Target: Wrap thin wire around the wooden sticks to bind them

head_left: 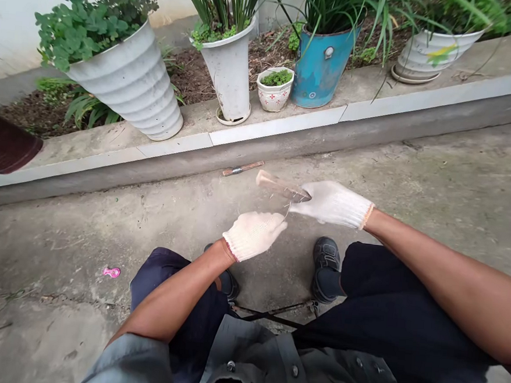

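Note:
Both my hands wear white knitted gloves. My right hand (333,204) is closed around a short wooden stick (277,184), whose far end points left and is blurred by motion. Thin strands of wire show around the stick near my fingers. My left hand (255,235) is closed in a pinch on a thin wire (288,210) that curves up toward the stick. On the ground just beyond lies another thin wooden stick (255,166), with dark wire wound around its middle.
A raised ledge (277,129) crosses the view ahead. On it stand a ribbed white pot (132,81), a tall white pot (228,76), a small white pot (274,96) and a blue bucket (321,68) with plants. A pink scrap (111,272) lies on the concrete at left.

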### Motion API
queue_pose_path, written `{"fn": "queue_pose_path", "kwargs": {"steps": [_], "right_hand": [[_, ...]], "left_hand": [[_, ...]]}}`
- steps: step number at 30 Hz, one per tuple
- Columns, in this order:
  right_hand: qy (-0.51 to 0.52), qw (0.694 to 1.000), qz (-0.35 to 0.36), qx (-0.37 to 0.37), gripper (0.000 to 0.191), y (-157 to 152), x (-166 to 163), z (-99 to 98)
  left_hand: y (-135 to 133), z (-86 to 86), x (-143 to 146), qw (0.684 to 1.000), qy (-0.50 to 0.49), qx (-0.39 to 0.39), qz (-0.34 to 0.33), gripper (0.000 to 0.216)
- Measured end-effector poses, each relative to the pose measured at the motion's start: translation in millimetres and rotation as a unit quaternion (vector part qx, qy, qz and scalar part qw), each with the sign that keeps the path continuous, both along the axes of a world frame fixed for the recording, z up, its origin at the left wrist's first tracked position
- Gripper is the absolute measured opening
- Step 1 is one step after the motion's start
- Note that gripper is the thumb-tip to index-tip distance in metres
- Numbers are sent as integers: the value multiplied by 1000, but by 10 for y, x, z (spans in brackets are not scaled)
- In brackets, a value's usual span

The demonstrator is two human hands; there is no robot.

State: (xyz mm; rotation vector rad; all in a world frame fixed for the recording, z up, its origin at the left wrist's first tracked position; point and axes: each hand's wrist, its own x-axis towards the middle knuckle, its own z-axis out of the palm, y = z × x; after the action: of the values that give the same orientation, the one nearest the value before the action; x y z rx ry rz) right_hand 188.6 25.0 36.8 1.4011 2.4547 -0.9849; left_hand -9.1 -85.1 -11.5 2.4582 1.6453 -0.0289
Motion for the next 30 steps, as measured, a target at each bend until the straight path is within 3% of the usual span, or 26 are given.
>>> {"fn": "queue_pose_path", "kwargs": {"steps": [2, 5, 8, 10, 14, 16, 19, 21, 23, 26, 30], "right_hand": [[-50, 996, -3, 73, 35, 62, -1, -87], [-154, 978, 66, 125, 24, 72, 27, -255], [-203, 965, 153, 69, 17, -42, 58, -361], [-176, 966, 189, -1, 13, -138, 87, -340], [-48, 955, 252, -151, 20, -228, 167, -86], [-5, 956, 243, -164, 26, -211, 186, 71], [48, 981, 127, -136, 35, -135, 163, 201], [65, 993, 40, -86, 37, -57, 127, 180], [32, 999, 7, -1, 33, 29, 92, 87], [-92, 990, 24, 103, 20, 103, 55, -102], [-186, 969, 132, 93, 21, -9, 25, -286]], "left_hand": [[-1, 4, -6, 999, 37, 3, -17, 45], [3, 21, -19, 997, 68, -16, -41, 41], [20, 39, -41, 994, 85, -32, -63, 33], [32, 39, -52, 993, 82, -33, -76, 33], [37, 22, -37, 993, 41, -25, -108, 40], [27, 19, -11, 994, 17, -38, -99, 36], [4, 24, 24, 997, 1, -33, -64, 39], [-11, 24, 32, 999, 6, -2, -38, 44], [-21, 17, 28, 1000, 19, 16, -18, 46], [-25, 0, 6, 999, 45, 22, -16, 45], [3, -6, -29, 996, 67, 19, -50, 43]]}}
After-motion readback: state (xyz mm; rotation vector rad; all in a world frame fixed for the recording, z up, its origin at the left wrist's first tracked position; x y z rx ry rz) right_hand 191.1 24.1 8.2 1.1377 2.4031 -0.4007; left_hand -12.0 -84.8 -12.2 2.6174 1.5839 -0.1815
